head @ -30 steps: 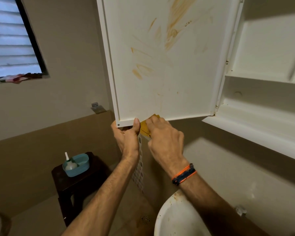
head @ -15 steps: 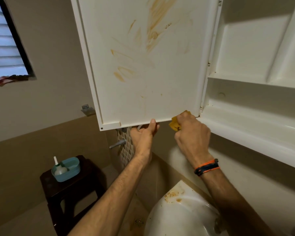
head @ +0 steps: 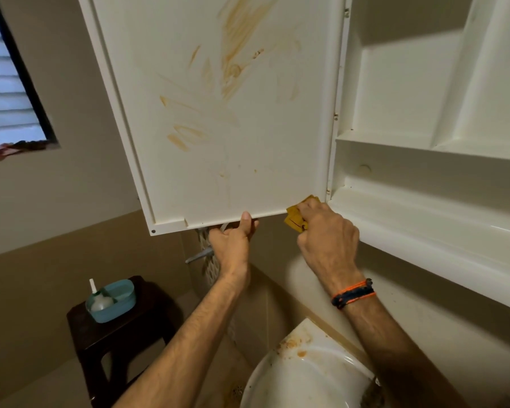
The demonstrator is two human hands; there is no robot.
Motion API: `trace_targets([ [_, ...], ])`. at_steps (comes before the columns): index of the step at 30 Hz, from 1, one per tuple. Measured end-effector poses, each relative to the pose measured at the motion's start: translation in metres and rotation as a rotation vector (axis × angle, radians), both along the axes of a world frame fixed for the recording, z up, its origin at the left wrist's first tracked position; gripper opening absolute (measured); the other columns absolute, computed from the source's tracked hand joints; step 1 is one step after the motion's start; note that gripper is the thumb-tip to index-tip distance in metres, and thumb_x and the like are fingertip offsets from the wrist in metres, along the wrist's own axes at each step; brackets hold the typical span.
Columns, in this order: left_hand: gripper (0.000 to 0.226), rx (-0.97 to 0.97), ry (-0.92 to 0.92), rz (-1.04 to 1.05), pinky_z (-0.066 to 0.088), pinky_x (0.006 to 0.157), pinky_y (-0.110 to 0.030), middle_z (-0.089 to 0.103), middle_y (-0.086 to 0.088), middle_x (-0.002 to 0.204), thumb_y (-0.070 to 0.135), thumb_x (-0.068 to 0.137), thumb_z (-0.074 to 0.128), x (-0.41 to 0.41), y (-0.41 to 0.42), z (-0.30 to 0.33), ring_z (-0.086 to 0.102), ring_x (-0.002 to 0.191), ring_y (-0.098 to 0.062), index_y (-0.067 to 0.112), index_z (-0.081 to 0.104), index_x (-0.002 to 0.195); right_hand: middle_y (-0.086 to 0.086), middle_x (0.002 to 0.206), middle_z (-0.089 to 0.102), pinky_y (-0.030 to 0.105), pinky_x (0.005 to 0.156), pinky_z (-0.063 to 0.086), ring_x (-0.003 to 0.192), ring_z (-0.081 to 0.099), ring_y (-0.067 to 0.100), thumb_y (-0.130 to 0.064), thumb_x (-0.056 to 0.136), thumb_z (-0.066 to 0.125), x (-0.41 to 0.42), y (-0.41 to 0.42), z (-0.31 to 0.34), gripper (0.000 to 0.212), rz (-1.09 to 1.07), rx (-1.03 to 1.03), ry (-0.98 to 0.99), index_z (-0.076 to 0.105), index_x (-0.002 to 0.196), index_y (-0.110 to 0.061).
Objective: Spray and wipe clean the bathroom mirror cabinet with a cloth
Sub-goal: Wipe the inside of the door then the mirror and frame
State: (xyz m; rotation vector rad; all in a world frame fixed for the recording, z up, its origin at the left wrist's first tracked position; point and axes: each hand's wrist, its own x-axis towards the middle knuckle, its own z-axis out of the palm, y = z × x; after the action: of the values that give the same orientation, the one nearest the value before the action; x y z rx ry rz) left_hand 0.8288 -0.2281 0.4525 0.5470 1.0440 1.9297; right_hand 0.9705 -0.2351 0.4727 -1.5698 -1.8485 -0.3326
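Observation:
The white cabinet door (head: 248, 160) hangs open, its inner face smeared with orange-brown streaks. My left hand (head: 233, 242) grips the door's bottom edge from below, thumb up on the inner face. My right hand (head: 327, 240) holds a yellow cloth (head: 295, 219) against the door's bottom right corner, close to the hinge side. To the right, the open cabinet body (head: 424, 178) shows white shelves and compartments with nothing on them. A spray bottle (head: 97, 298) stands in a teal caddy on the stool at lower left.
A white sink (head: 306, 375) with brown stains sits below my arms. A dark wooden stool (head: 112, 334) carries the teal caddy (head: 118, 301). A louvred window (head: 9, 83) is at the upper left. A metal tap (head: 199, 256) sticks out behind my left hand.
My right hand has slid the cloth rightwards along the door's bottom edge, from near the left corner to the hinge corner. My left hand has shifted right along the edge too.

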Motion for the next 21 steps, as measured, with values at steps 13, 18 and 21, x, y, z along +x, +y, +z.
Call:
trace_targets([
  [13, 0.073, -0.028, 0.130, -0.089, 0.053, 0.095, -0.039, 0.063, -0.021, 0.122, 0.020, 0.078, 0.080, -0.029, -0.029, 0.011, 0.070, 0.100, -0.021, -0.008, 0.041, 0.133, -0.012, 0.072, 0.074, 0.026, 0.063, 0.054, 0.077, 0.068, 0.015, 0.007, 0.074, 0.061, 0.015, 0.003, 0.027, 0.038, 0.405, -0.319, 1.360, 0.073, 0.090, -0.024],
  [18, 0.108, -0.005, 0.143, -0.098, 0.050, 0.101, -0.042, 0.061, -0.017, 0.128, 0.037, 0.052, 0.089, -0.053, -0.043, 0.012, 0.066, 0.108, -0.025, -0.004, 0.037, 0.137, -0.014, 0.084, 0.073, 0.015, 0.063, 0.054, 0.079, 0.070, 0.003, 0.007, 0.082, 0.063, 0.011, 0.005, 0.029, 0.041, 0.459, -0.168, 1.446, 0.069, 0.115, -0.017],
  [21, 0.102, 0.038, 0.168, 0.050, 0.058, 0.070, -0.027, 0.069, -0.005, 0.111, 0.048, 0.043, 0.088, -0.072, -0.050, 0.013, 0.070, 0.097, -0.017, 0.003, 0.053, 0.127, -0.030, 0.086, 0.070, 0.004, 0.068, 0.049, 0.081, 0.066, -0.013, 0.000, 0.086, 0.062, 0.005, 0.002, 0.032, 0.043, 0.397, 0.108, 1.337, 0.067, 0.121, -0.025],
])
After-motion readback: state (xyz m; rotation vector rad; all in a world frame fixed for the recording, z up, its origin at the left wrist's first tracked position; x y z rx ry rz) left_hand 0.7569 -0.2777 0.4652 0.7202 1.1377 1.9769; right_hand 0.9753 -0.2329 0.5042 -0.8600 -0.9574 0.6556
